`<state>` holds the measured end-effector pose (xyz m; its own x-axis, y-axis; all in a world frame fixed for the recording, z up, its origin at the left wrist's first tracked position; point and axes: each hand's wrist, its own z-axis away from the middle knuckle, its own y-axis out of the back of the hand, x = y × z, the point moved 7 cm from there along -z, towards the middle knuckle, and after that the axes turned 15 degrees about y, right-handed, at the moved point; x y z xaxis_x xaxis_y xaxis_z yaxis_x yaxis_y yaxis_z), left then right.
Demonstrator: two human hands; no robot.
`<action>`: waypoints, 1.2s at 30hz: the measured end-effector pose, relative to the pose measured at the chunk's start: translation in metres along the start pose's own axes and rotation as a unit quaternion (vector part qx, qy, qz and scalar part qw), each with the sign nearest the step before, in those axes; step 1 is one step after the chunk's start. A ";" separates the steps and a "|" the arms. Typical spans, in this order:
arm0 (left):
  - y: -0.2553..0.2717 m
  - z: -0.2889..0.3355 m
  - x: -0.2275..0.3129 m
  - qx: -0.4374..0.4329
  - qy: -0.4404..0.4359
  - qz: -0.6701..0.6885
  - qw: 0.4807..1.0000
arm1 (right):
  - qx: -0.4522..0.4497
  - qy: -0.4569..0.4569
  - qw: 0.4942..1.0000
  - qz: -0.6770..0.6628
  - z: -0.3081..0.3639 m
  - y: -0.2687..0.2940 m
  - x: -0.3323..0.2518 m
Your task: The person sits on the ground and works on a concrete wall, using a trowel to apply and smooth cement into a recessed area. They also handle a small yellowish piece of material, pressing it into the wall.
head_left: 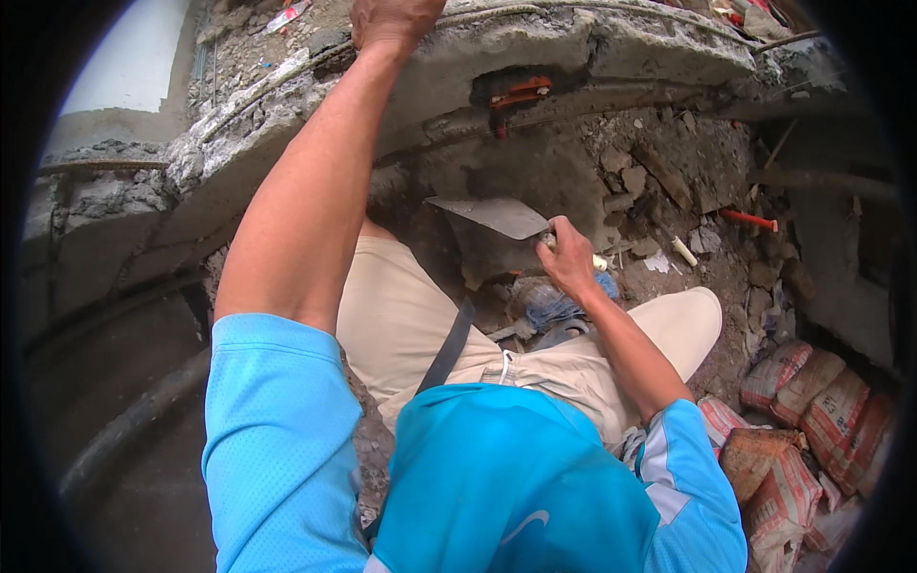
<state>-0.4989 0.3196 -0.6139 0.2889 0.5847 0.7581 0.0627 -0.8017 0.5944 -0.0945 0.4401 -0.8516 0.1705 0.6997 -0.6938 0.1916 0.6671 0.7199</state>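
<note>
My right hand (570, 256) is closed round the handle of a pointed trowel (497, 218). Its flat grey blade points to the left, above my knees and in front of the dark earth wall. The butt of the pale handle shows beyond my fist. My left arm reaches up and forward, and my left hand (396, 19) is at the broken concrete ledge (439, 91), cut by the top edge of the view. Its fingers look curled; what lies in them, if anything, is hidden.
Orange-red piping (521, 93) sits in a hollow under the ledge. On the right lie rubble (659, 177), a white-handled tool (683, 251) and a red rod (750, 220). Several filled bags (812, 401) are piled lower right. Blue plastic (554, 301) lies between my legs; reinforcing bar (105, 164) protrudes left.
</note>
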 end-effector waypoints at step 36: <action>0.006 0.004 0.004 0.008 0.014 0.019 1.000 | -0.037 0.103 0.991 0.078 0.079 0.028 0.191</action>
<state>-0.4934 0.3172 -0.6085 0.2651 0.5575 0.7867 0.0671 -0.8246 0.5618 0.0195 0.5720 -0.9654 -0.0100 0.8276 -0.5612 0.1066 0.5589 0.8223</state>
